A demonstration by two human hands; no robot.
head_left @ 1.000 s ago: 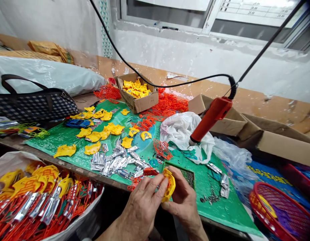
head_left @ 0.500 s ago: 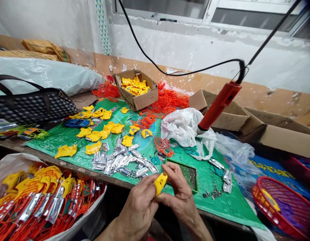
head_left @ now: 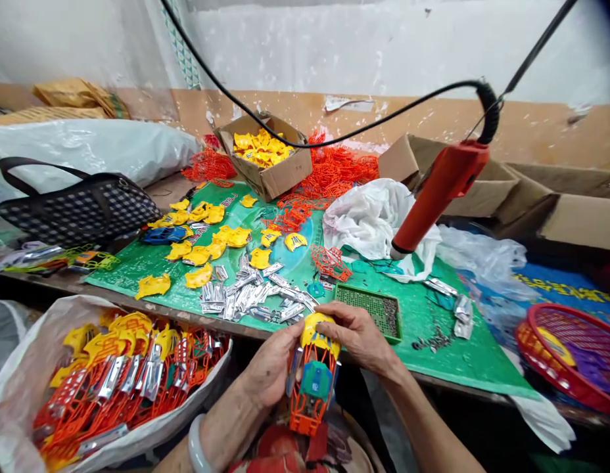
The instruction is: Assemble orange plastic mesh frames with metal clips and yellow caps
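Observation:
My left hand point(head_left: 268, 368) and my right hand point(head_left: 357, 335) both grip a small toy assembly point(head_left: 312, 378) just in front of the table edge. It has a yellow front piece on top, an orange lattice frame below and a teal part in the middle. The left fingers wrap its left side; the right fingers curl over the yellow top. A red powered screwdriver point(head_left: 440, 194) hangs on a black cord above the table's right half, apart from both hands.
On the green mat point(head_left: 137, 263) lie loose yellow shells point(head_left: 199, 276), silver metal pieces point(head_left: 246, 299) and a green screw tray point(head_left: 378, 309). A cardboard box point(head_left: 280, 177) of yellow parts stands behind. A bag point(head_left: 19, 348) of assembled pieces sits lower left; a red basket point(head_left: 532, 328) lower right.
The view tilted downward. The hands drew back toward me, and the piece they hold now shows as an upright yellow, orange and teal assembly rather than only a yellow shell.

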